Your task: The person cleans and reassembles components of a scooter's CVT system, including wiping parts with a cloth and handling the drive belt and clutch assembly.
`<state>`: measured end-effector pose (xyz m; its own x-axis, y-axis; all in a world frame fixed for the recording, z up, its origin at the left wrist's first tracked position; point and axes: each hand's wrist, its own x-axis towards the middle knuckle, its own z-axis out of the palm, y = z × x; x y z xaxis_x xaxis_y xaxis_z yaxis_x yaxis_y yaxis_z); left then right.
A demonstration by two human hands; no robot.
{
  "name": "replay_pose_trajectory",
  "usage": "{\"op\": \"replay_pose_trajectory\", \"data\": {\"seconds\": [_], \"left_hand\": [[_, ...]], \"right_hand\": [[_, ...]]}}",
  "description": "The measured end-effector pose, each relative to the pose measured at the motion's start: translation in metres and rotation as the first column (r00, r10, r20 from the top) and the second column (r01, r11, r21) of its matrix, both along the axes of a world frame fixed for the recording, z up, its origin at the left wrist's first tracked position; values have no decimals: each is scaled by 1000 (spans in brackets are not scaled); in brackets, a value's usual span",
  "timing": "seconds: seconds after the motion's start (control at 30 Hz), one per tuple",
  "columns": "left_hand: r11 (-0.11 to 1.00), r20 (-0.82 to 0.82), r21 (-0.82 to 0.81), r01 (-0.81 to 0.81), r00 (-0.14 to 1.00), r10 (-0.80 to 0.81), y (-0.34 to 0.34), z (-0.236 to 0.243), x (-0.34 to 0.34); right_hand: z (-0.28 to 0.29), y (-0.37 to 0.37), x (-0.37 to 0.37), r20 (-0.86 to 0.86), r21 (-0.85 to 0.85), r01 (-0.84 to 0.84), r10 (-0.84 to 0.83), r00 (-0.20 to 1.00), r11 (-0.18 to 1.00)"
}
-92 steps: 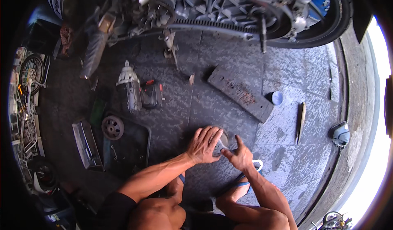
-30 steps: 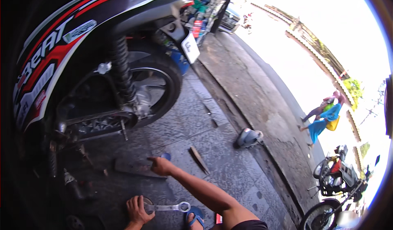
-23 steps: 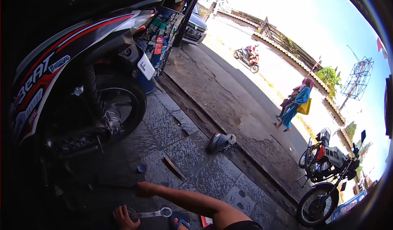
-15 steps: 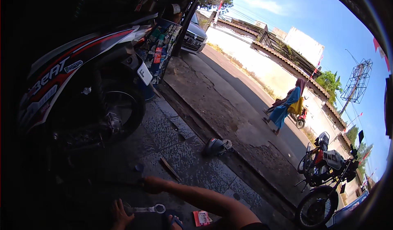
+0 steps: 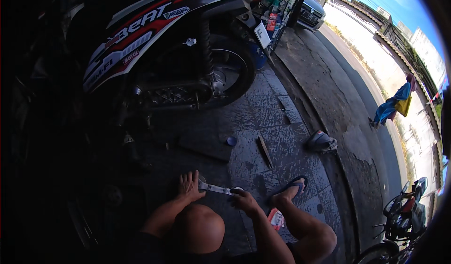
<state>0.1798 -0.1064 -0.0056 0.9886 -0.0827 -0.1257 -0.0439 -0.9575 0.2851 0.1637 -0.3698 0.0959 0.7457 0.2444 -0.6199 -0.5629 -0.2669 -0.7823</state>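
Observation:
A long silver ring spanner [image 5: 217, 188] lies level, low over the dark floor, between my two hands. Around its right ring end, my right hand [image 5: 244, 202] has its fingers curled. At the spanner's left end my left hand [image 5: 189, 186] is spread with fingers stretched out, beside a round part [image 5: 202, 179] that is mostly in shadow. Farther out, a dark flat bar [image 5: 204, 150] rests on the floor, with a small blue cap [image 5: 231, 141] near its right end.
A scooter [image 5: 155, 43] with its rear wheel [image 5: 230, 71] stands ahead. A wooden stick [image 5: 265, 152] and a grey bundle [image 5: 322, 141] lie rightward. By my sandalled foot [image 5: 297, 185] is a red-and-white packet [image 5: 276, 218]. A person [image 5: 394, 102] and a motorcycle [image 5: 406, 212] are outside.
My right hand has left the right end of the dark bar and come back to the spanner's ring end. My left hand stays at the other end. The view has swung left and down.

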Motion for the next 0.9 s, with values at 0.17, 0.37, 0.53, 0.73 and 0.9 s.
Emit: {"op": "replay_pose_trajectory", "data": {"seconds": [0.17, 0.37, 0.53, 0.73, 0.9], "left_hand": [[992, -89, 100, 74, 994, -66, 3, 7, 7], [993, -151, -85, 81, 984, -93, 6, 4, 17], [985, -140, -170, 1, 990, -25, 14, 9, 23], [141, -828, -558, -817, 538, -160, -12, 3, 14], [-43, -900, -292, -956, 289, -325, -42, 20, 16]], "right_hand": [[-105, 43, -107, -286, -44, 53, -63, 956, 998], [-167, 62, -120, -138, -220, -73, 43, 990, 973], [-187, 75, -83, -119, -51, 383, -387, 914, 922], [-148, 78, -16, -123, 354, 662, -669, 733, 661], [-135, 76, -1, -58, 377, 496, -514, 856, 782]]}}
